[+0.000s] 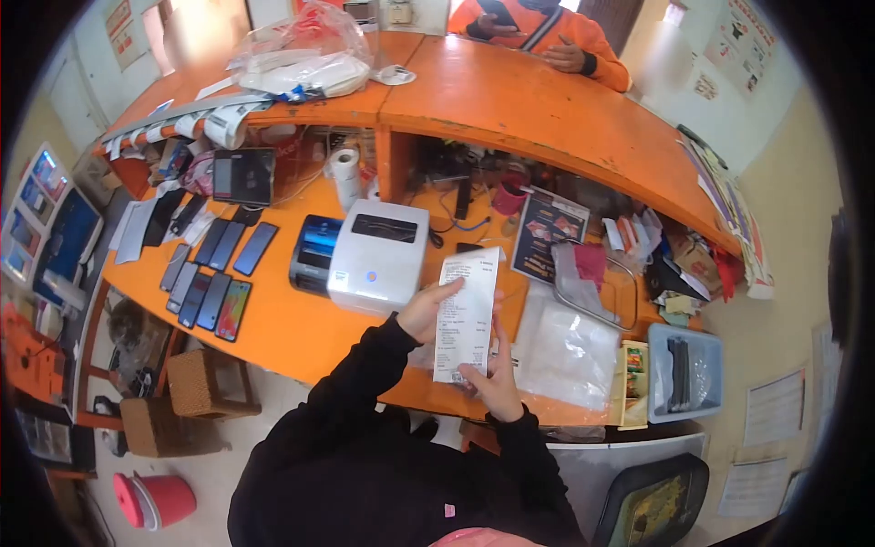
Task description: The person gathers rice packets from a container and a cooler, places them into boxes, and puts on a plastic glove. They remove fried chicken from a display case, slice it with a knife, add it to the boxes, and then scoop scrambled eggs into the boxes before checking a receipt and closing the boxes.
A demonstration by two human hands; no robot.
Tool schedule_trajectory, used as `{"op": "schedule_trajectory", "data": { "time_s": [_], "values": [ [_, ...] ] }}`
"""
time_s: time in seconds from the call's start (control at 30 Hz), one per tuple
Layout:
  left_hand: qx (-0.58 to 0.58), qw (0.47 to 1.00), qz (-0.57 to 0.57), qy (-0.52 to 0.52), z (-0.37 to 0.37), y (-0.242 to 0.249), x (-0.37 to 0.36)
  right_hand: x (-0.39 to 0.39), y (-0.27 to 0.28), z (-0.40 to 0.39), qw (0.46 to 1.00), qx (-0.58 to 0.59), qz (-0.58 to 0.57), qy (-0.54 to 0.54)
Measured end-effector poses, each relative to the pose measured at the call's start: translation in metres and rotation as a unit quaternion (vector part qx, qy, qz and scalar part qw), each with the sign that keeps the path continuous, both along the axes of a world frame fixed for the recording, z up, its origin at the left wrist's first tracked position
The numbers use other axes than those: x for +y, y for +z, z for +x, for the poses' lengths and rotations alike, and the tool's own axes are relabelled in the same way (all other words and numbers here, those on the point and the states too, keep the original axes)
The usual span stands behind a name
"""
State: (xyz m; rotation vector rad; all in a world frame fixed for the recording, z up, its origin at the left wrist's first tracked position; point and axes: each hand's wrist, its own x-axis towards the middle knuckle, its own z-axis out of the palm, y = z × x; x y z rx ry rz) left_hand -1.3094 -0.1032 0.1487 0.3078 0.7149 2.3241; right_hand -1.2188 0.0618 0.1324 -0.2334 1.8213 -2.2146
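Over the orange desk [292,319], front centre, a long white paper receipt [466,314] is held upright between both hands. Narrow strip, printed text in dark lines down its face, too small to read; top edge slightly curled, bottom end near the desk's front edge.

Left hand [427,310] grips the receipt's left edge about halfway up, thumb on the printed face, fingers curled behind; closed on the paper. Right hand [493,381] pinches the lower right part, thumb on the front near the bottom, fingers wrapped behind; also closed on the paper. Both arms in black sleeves.

Just behind and left of the receipt: white label printer [377,255], box-shaped, touching nothing held. Beside that, left, a black and blue device [313,252]. Right of the receipt, clear plastic bags [565,351] lie flat on the desk, and a wire tray [597,283] sits above them. Far right at the desk end, a grey plastic bin [684,372] with dark items inside.

Well left, rows of phones [214,273] lie face up on the desk, a black tablet [243,175] stands behind them. Paper roll [344,178] upright under the raised counter [510,100]. On the counter, a plastic bag of white items [305,59]. Across it, another person in an orange sleeve [583,41], hands resting on the counter.
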Motion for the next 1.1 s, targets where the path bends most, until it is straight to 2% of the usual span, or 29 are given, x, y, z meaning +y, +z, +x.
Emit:
{"op": "schedule_trajectory", "data": {
  "time_s": [0.23,0.3,0.37,0.47,0.5,0.6,0.67,0.73,0.83,0.93,0.97,1.1],
  "values": [
    [-0.002,0.997,0.043,0.061,0.013,0.006,-0.068,-0.056,-0.005,-0.007,0.997,-0.006,-0.03,0.066],
    [0.01,0.993,0.031,0.112,0.016,0.008,-0.109,-0.081,-0.022,-0.007,0.989,0.121,0.06,0.053],
    [0.044,0.984,0.007,0.172,0.024,0.011,-0.153,-0.108,0.01,-0.014,0.959,0.115,0.245,0.089],
    [0.046,0.968,-0.026,0.247,0.039,0.011,-0.232,-0.168,0.029,-0.044,0.891,0.311,0.322,0.07],
    [0.032,0.965,-0.021,0.26,0.043,0.009,-0.256,-0.196,0.042,-0.054,0.918,0.284,0.267,0.069],
    [0.054,0.956,-0.051,0.283,0.051,0.004,-0.32,-0.279,0.078,-0.092,0.939,0.253,0.201,0.121],
    [0.059,0.952,-0.056,0.296,0.05,-0.006,-0.352,-0.332,0.067,-0.135,0.941,0.286,0.143,0.111],
    [0.069,0.944,-0.076,0.314,0.043,-0.014,-0.382,-0.382,0.074,-0.17,0.971,0.211,0.043,0.104],
    [0.067,0.938,-0.096,0.327,0.033,-0.011,-0.418,-0.438,0.087,-0.216,0.988,0.146,-0.042,0.032],
    [0.055,0.934,-0.105,0.338,0.024,-0.006,-0.448,-0.482,0.06,-0.261,0.959,0.188,-0.088,-0.192],
    [0.056,0.934,-0.097,0.34,0.02,-0.004,-0.458,-0.488,0.059,-0.268,0.955,0.161,-0.082,-0.235],
    [0.05,0.91,-0.088,0.403,-0.006,0.004,-0.482,-0.49,0.079,-0.273,0.966,0.164,-0.1,-0.175]
  ]
}}
